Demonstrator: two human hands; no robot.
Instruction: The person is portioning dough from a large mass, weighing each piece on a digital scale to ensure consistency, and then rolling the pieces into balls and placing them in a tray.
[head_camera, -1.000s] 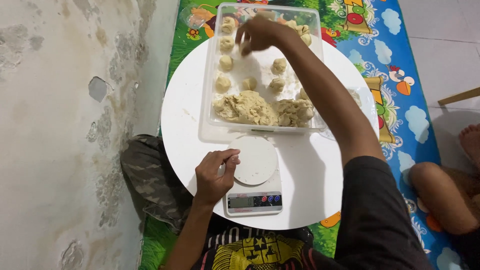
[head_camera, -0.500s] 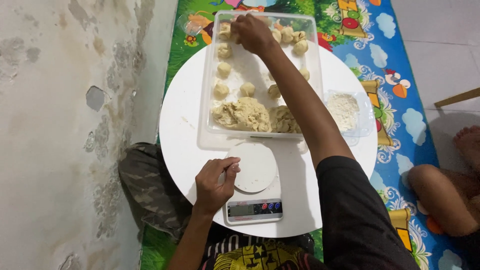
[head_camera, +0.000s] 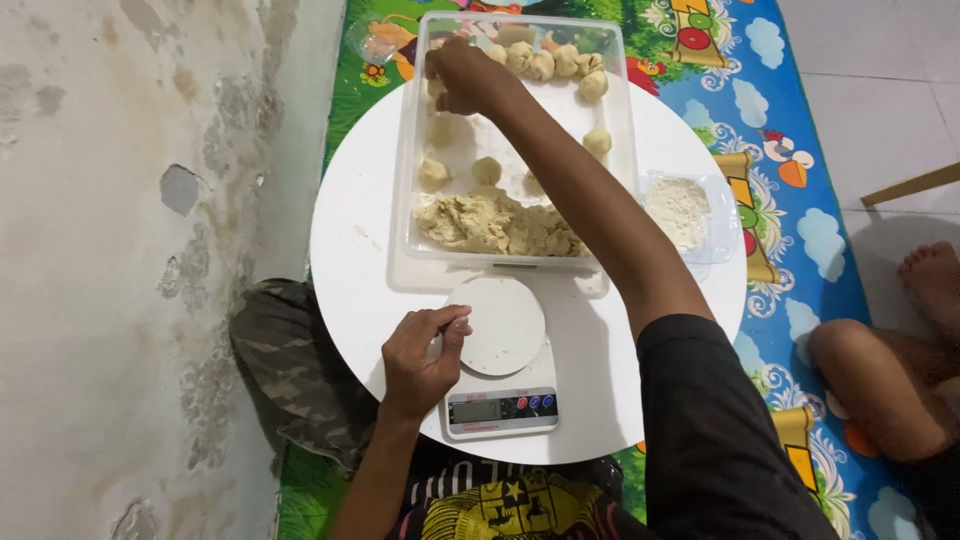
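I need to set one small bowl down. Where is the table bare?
The round white table is bare left of the clear tray, and right of the scale. The tray's far end is crowded with dough balls.

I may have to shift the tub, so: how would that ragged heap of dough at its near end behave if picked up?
The dough heap looks torn and crumbly, so it would probably sag and shed bits rather than lift whole. It seems soft, since the small balls beside it hold pressed shapes. It is unlikely to roll.

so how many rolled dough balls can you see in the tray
About 9: four along the far edge, two on the right, three mid-left. The right hand and arm may hide more.
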